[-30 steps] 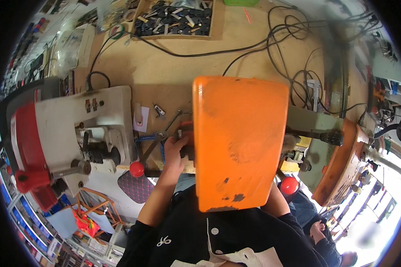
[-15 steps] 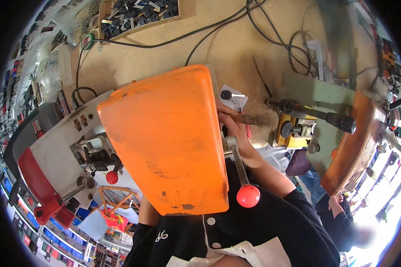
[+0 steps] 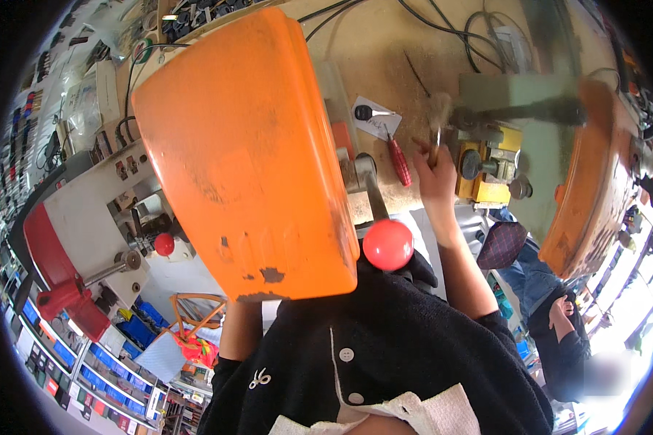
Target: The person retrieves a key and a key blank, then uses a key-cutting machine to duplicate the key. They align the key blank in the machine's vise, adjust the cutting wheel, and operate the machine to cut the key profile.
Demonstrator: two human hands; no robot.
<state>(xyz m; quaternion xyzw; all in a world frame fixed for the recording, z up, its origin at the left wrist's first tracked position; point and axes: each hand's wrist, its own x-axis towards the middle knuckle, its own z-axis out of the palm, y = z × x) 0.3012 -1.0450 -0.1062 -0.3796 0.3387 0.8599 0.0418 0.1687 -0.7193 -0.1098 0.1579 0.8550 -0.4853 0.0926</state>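
My right hand [image 3: 437,180] is closed around the handle of a brush [image 3: 434,151], whose blurred bristles point away from me. It is over the bench, between a red-handled screwdriver [image 3: 399,161] and a yellow vise-like clamp [image 3: 492,190]. Just beyond the screwdriver, a black-headed key [image 3: 364,112] lies on a white slip of paper [image 3: 379,131]. A large orange machine cover [image 3: 232,159] fills the middle of the view, with a red ball-ended lever [image 3: 388,245] at its right. Behind this cover my left hand is hidden; only the left forearm shows.
To the left stands a grey machine [image 3: 87,196] with a red part. On the right is a green machine [image 3: 515,94] with a black lever and an orange side. Black cables [image 3: 457,30] cross the wooden bench. Another person [image 3: 551,348] is at lower right.
My right hand has moved out from beside the orange cover to the right with the brush, which now points away from me. The cover sits higher in view, and the red-handled screwdriver is uncovered.
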